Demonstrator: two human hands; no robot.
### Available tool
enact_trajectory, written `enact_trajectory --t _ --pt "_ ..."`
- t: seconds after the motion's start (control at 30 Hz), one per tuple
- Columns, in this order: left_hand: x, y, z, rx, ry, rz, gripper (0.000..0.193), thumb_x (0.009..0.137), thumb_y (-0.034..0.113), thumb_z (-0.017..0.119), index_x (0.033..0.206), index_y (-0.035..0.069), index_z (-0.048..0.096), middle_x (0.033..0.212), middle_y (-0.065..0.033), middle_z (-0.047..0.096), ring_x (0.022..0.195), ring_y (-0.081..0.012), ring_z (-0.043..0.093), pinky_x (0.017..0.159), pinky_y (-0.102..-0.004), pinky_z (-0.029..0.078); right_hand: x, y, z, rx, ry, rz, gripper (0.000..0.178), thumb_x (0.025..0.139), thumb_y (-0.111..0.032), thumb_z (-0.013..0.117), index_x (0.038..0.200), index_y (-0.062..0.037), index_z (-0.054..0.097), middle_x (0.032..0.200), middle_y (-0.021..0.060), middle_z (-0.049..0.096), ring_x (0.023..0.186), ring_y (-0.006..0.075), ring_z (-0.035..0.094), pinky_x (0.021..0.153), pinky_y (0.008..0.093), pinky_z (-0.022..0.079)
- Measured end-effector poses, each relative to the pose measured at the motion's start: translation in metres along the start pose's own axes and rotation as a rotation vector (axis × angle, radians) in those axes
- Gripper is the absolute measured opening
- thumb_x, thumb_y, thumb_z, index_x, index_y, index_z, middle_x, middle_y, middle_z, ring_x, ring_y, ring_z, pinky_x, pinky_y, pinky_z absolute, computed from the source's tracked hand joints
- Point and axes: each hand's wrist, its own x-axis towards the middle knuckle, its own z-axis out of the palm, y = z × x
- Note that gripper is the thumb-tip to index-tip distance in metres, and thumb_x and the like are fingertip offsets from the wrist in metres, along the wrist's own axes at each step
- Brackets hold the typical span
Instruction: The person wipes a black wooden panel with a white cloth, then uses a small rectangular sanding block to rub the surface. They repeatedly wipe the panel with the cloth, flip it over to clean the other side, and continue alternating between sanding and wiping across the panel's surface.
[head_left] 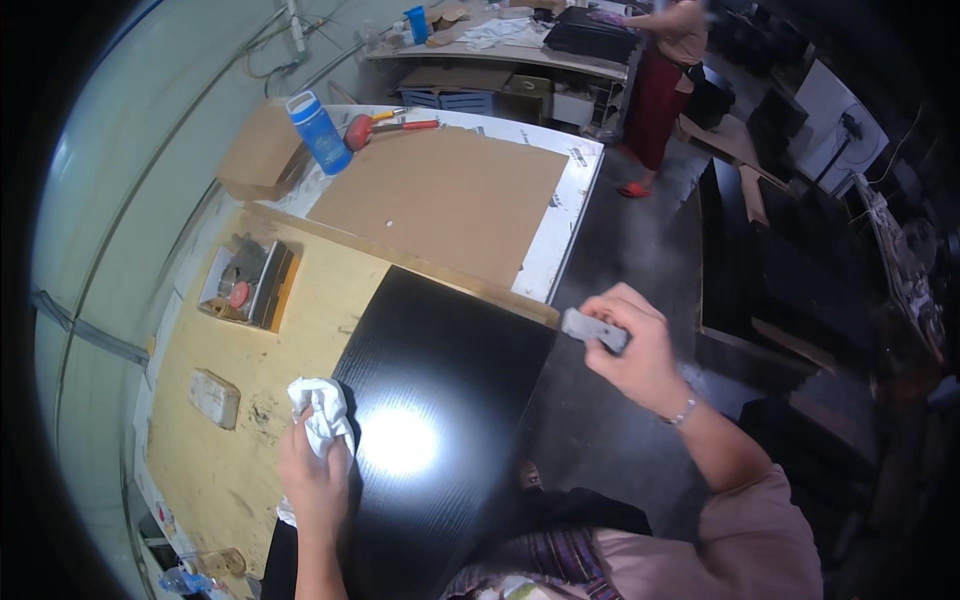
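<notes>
A glossy black panel with a wood-grain surface (450,350) lies on the pale wooden worktop in front of me, a bright light reflected in it. My left hand (318,475) is closed around a crumpled white cloth (322,410) at the panel's left edge. Raised past the panel's far right corner, my right hand (635,350) pinches a small grey block (594,329) between thumb and fingers. The block is off the panel, over the floor side. What the block is made of I cannot make out.
A small box of odds and ends (245,285) and a whitish block (214,399) sit left on the worktop. Beyond lie a cardboard sheet (450,195), a blue bottle (320,135) and a red mallet (362,132). Another person (660,90) stands at a far bench.
</notes>
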Motion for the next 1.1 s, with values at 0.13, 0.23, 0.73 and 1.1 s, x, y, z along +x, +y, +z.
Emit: enact_trajectory --t 0.13,0.23,0.73,1.1 --pt "0.001 0.003 -0.003 0.052 -0.003 0.013 0.045 0.086 0.002 0.063 0.13 -0.002 0.06 0.12 -0.0249 0.062 0.108 -0.0452 0.062 0.093 -0.0475 0.05 -0.026 -0.023 0.044 0.023 0.056 -0.193 0.032 0.07 0.001 0.069 0.102 -0.002 0.069 0.094 0.0132 0.064 0.088 0.0329 0.063 0.076 0.0401 0.055" --pt "-0.001 0.0 0.0 0.011 0.007 -0.019 0.045 0.086 0.002 0.063 0.13 -0.002 0.06 0.12 -0.0244 0.063 0.108 -0.0452 0.062 0.093 -0.0474 0.05 -0.072 -0.061 0.061 0.197 -0.199 -0.289 0.033 0.068 0.001 0.07 0.1 -0.0072 0.071 0.094 0.0079 0.064 0.085 0.0269 0.062 0.073 0.039 0.055" --pt "0.0 -0.001 -0.001 0.023 -0.003 0.01 0.044 0.085 0.003 0.062 0.13 -0.001 0.061 0.117 -0.0232 0.063 0.108 -0.0437 0.063 0.094 -0.0467 0.05 0.012 0.025 0.023 0.09 0.059 -0.048 0.021 0.076 0.006 0.067 0.096 0.002 0.07 0.087 0.0066 0.06 0.072 0.0153 0.056 0.067 0.0282 0.047" --pt "-0.003 0.005 -0.003 0.037 0.002 0.002 0.042 0.088 0.004 0.063 0.129 -0.001 0.062 0.119 -0.0225 0.063 0.11 -0.0423 0.062 0.096 -0.045 0.049 -0.072 -0.051 0.052 0.154 -0.111 -0.19 0.029 0.072 -0.002 0.071 0.1 -0.0057 0.071 0.093 0.0096 0.065 0.086 0.03 0.062 0.075 0.04 0.055"
